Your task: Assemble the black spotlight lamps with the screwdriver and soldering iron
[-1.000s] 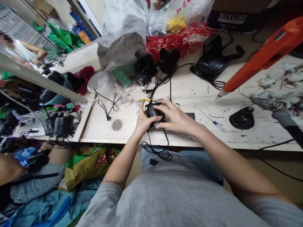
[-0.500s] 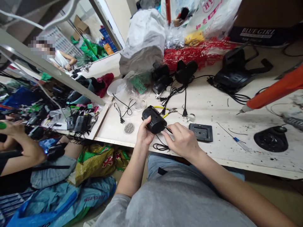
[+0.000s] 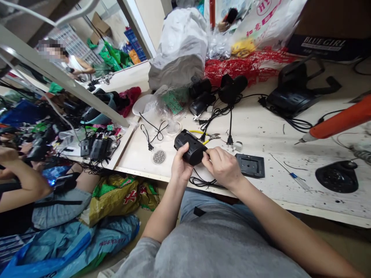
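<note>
My left hand (image 3: 182,164) is wrapped round a black cylindrical device housing (image 3: 189,147), thumb on top, held tilted above the front edge of the bench. The thumb and fingers of my right hand (image 3: 222,164) are pinched together against the housing's right end; what is between them is hidden. A thin black cord (image 3: 204,182) lies in loops below both hands. Behind the housing are yellow-handled cutters (image 3: 213,136). Just right of my right hand lies a black rectangular plastic frame (image 3: 251,165).
A round dish of small metal screws (image 3: 159,156) stands left. On the right are a screwdriver (image 3: 292,173), a black round base (image 3: 336,176) and a hanging orange power screwdriver (image 3: 339,119). Corded black devices (image 3: 203,101) sit behind. A co-worker's arm (image 3: 26,177) is at far left.
My right hand has moved in close against the housing's end, covering the black strip that showed between them before. The view has shifted slightly. My left hand keeps its hold.
</note>
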The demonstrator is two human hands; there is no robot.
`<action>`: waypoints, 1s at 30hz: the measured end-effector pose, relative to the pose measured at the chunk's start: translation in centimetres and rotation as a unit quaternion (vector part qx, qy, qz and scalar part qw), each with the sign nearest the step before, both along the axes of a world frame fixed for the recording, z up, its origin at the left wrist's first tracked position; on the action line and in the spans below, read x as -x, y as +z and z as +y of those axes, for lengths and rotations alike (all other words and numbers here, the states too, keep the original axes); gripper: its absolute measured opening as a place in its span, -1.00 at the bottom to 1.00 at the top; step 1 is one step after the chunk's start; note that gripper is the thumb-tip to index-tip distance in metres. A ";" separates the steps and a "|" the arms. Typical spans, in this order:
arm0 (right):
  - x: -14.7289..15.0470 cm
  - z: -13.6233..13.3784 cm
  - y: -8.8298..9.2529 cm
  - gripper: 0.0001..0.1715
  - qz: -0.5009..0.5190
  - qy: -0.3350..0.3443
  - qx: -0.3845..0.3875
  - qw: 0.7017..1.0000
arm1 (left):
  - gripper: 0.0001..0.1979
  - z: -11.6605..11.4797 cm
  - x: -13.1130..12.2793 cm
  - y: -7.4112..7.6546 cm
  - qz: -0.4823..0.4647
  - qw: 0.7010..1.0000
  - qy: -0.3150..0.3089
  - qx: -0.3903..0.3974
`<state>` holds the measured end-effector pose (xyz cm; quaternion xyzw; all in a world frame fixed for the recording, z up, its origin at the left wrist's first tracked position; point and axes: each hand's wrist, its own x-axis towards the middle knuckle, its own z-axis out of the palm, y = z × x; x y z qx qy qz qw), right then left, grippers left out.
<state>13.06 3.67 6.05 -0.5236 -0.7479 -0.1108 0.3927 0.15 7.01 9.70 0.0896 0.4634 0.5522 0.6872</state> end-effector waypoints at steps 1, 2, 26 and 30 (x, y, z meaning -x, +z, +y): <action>-0.1 0.0 0.0 -0.69 0.005 0.002 -0.006 1.000 | -0.84 -0.1 -0.1 0.0 0.001 1.000 0.008 -0.005; -0.1 0.0 0.0 -0.69 0.011 0.001 -0.008 1.000 | -0.83 -0.1 -0.2 0.0 0.003 1.000 0.017 -0.015; 1.3 -0.3 0.4 -0.41 0.381 0.037 0.155 0.911 | -0.39 -1.1 -0.7 -2.5 0.104 0.978 -0.001 -0.183; 0.7 -0.1 0.0 -0.41 0.365 0.026 0.142 0.920 | -0.34 -0.9 -1.0 -3.2 0.100 0.979 -0.014 -0.178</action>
